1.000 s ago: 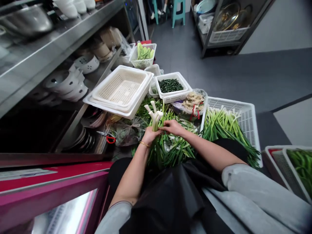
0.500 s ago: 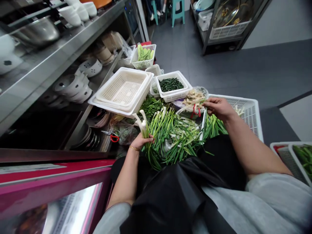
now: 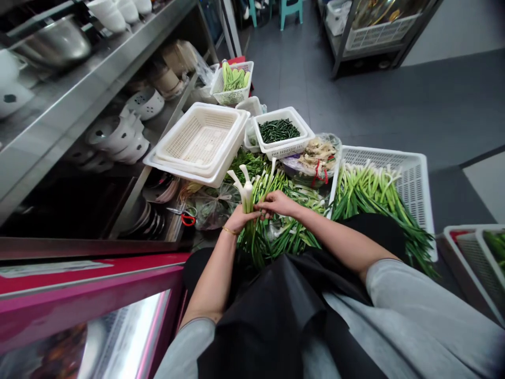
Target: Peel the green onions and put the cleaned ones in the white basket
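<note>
A small bunch of green onions point(image 3: 247, 196), white ends up, is held in my left hand point(image 3: 239, 218), whose fingers wrap round the stalks. Right beside it, my right hand point(image 3: 276, 205) pinches a single green onion point(image 3: 272, 176) that also points upward. The two hands meet at the fingertips. Under and behind them lies a loose pile of green onions and leaves point(image 3: 294, 239). To the right, a white basket point(image 3: 414, 184) holds many green onions point(image 3: 366, 189) laid side by side.
Stacked white trays point(image 3: 201, 139) and a basket of thin green vegetables point(image 3: 278, 130) stand ahead. Red-handled scissors point(image 3: 188, 219) lie at the left by the steel shelf point(image 3: 98, 79). A bagged bundle of roots point(image 3: 319, 155) sits before the right basket.
My right hand has moved left from beside the right basket to my left hand, and now has a green onion in its fingers. The view has shifted slightly.
</note>
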Available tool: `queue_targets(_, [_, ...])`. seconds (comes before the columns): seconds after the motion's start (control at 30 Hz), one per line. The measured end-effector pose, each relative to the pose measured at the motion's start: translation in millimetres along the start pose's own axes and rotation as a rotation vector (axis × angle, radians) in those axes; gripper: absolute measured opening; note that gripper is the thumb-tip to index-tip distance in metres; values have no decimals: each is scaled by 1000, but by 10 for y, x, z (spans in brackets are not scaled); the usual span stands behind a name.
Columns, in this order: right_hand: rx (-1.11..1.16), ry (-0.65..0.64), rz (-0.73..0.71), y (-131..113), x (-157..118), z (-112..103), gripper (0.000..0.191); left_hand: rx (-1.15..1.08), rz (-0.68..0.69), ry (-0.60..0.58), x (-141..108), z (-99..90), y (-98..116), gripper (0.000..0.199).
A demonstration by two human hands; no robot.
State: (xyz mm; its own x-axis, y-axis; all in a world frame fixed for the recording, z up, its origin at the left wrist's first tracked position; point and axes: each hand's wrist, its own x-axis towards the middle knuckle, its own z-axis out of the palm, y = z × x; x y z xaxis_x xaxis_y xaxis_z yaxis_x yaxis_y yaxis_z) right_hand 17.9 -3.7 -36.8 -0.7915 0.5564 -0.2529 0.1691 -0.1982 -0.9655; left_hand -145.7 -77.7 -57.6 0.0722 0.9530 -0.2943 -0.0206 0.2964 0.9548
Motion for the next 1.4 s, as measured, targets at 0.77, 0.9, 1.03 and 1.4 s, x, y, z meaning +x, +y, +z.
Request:
queue_targets(0.77, [-377, 188, 82, -20, -279, -809, 40, -283, -50, 125, 30, -111, 74, 27])
queue_targets(0.9, [-545, 73, -114, 231, 63, 45, 23, -311, -27, 221, 52, -161, 122, 26])
queue_targets(1.03, [-619, 76, -239, 307, 282, 539, 31, -331, -20, 211, -82, -276, 166, 27])
queue_targets(1.4, [-753, -116, 614, 991, 876, -839, 18, -537, -15, -134, -83, -799, 162, 30])
